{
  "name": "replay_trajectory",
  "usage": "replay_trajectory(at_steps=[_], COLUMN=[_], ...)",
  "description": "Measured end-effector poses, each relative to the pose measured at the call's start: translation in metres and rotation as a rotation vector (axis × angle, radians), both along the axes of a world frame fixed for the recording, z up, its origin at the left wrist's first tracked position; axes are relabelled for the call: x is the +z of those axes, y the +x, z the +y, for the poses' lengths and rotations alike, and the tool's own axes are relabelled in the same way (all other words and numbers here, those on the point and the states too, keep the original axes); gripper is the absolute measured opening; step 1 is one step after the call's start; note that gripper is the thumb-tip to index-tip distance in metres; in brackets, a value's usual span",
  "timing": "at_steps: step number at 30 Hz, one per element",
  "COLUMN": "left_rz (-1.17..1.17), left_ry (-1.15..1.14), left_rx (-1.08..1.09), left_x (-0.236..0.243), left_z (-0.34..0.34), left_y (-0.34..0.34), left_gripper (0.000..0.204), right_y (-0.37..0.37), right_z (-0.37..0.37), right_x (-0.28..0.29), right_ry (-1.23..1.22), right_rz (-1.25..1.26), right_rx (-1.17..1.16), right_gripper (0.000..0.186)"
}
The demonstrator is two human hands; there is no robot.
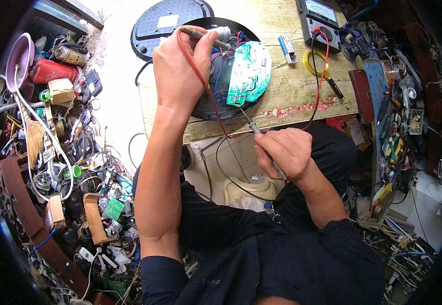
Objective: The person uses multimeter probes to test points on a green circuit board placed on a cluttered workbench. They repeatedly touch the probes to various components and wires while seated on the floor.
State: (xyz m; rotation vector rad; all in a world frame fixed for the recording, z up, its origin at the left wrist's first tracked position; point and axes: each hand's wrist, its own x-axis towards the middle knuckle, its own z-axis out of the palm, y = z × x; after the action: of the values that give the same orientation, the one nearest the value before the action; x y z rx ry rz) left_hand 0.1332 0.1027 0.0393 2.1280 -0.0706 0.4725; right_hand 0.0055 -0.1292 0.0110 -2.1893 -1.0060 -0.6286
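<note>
My left hand (183,66) is closed on a probe (193,31) with a red lead, beside a white cylinder (223,32), over the open round black housing (209,113). A pale green circuit board (251,71) lies on the housing's right half, with red and blue wires beside it. My right hand (284,152) grips a grey probe (252,124) with its tip at or near the board's lower edge; whether it touches is unclear. The analog multimeter (320,23) with red and black leads stands at the back right of the wooden table (170,127).
A dark round cover (144,35), a small boxed battery-like item (287,49) and a yellow magnifier (315,63) lie on the table. Piles of cables, boards and parts (104,218) crowd the left; more clutter (399,127) fills the right. A cream plastic container (246,189) is beneath the table.
</note>
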Motion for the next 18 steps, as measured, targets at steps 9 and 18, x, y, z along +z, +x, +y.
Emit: replay_trajectory(at_steps=[9,18], left_rz=[-0.066,-0.056], left_ry=[0.005,0.008], left_rx=[-0.002,0.003], left_x=[-0.0043,-0.0034], left_z=[0.0001,0.0003], left_y=[0.0023,0.0021], left_gripper=[0.026,0.027], right_y=[0.0002,0.0011], right_z=[0.0037,0.0061], right_x=[0.0002,0.0005], right_ry=[-0.001,-0.021], right_rz=[0.014,0.013], right_rx=[-0.014,-0.021], right_gripper=[0.036,0.034])
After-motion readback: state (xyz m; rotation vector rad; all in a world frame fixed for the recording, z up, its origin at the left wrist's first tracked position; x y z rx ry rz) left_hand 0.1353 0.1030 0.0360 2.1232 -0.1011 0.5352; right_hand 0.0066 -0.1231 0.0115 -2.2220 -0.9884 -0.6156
